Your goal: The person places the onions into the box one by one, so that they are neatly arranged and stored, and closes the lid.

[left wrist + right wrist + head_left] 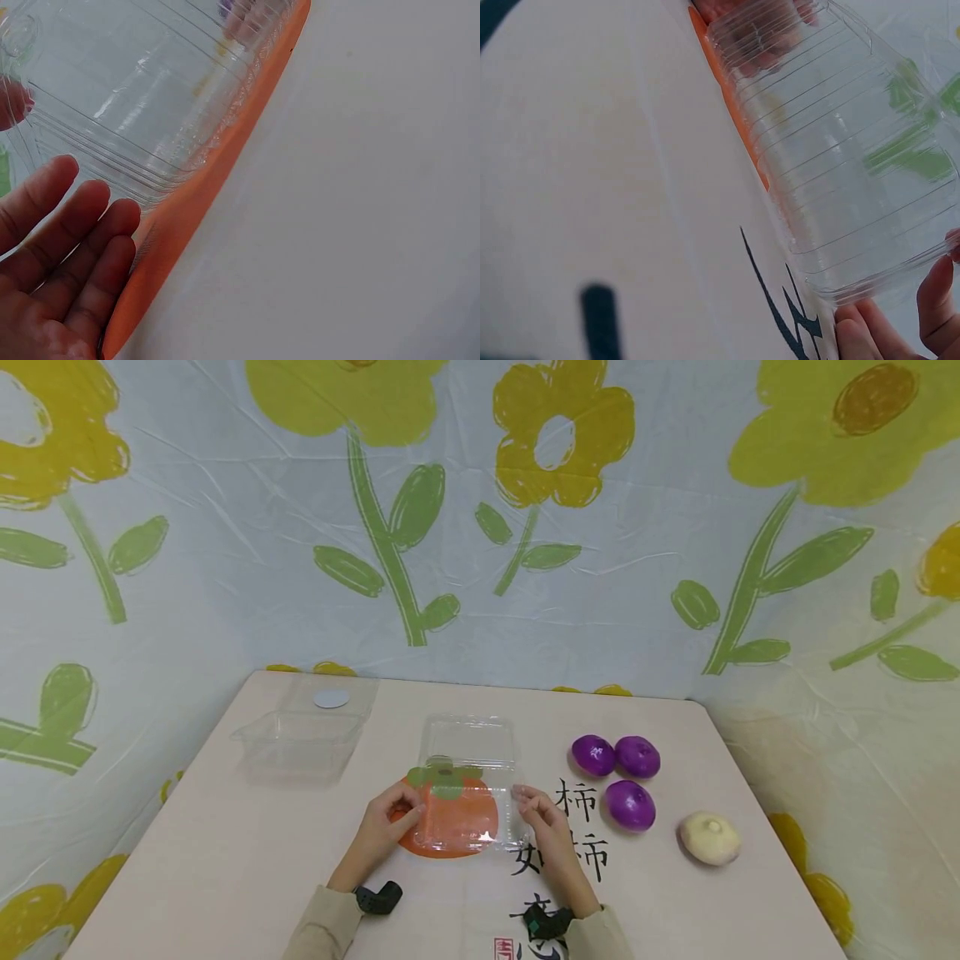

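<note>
A clear plastic clamshell box (465, 810) stands over the printed orange persimmon in the middle of the table, its lid (468, 741) folded back away from the person. At the box's left side, the left hand (390, 822) holds the rim between thumb and fingers. In the left wrist view its fingers (105, 225) lie along the outside of the wall, with the thumb seen through the plastic. The right hand (551, 835) pinches the right rim. In the right wrist view, a curled finger (934, 296) meets the rim near the corner, and other fingertips sit below.
Another clear plastic box (300, 747) with its lid raised stands at the back left. Three purple onion-like vegetables (630, 806) lie to the right. Beyond them, nearer the right edge, is a pale round bulb (709, 838). Flowered cloth (480, 635) hangs behind the table.
</note>
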A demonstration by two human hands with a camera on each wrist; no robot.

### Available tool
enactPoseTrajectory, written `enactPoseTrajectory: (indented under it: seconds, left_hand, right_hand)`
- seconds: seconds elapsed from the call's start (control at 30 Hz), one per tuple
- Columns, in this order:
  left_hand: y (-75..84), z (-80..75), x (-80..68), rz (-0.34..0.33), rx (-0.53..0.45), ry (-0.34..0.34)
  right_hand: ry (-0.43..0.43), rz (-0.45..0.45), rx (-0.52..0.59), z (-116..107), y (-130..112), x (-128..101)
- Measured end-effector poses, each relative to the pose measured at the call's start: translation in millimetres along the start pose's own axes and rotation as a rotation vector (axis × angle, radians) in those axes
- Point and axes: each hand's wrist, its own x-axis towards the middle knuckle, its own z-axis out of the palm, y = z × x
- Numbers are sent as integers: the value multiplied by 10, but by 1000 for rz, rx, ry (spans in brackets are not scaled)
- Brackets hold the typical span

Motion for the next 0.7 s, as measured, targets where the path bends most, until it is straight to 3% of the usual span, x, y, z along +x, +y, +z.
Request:
enactPoseTrajectory:
  seconds: [0.7]
  left_hand:
    - [41,-2,1,11,-3,-2]
  right_hand:
    - [-7,-9,-33,-6,-6,-14]
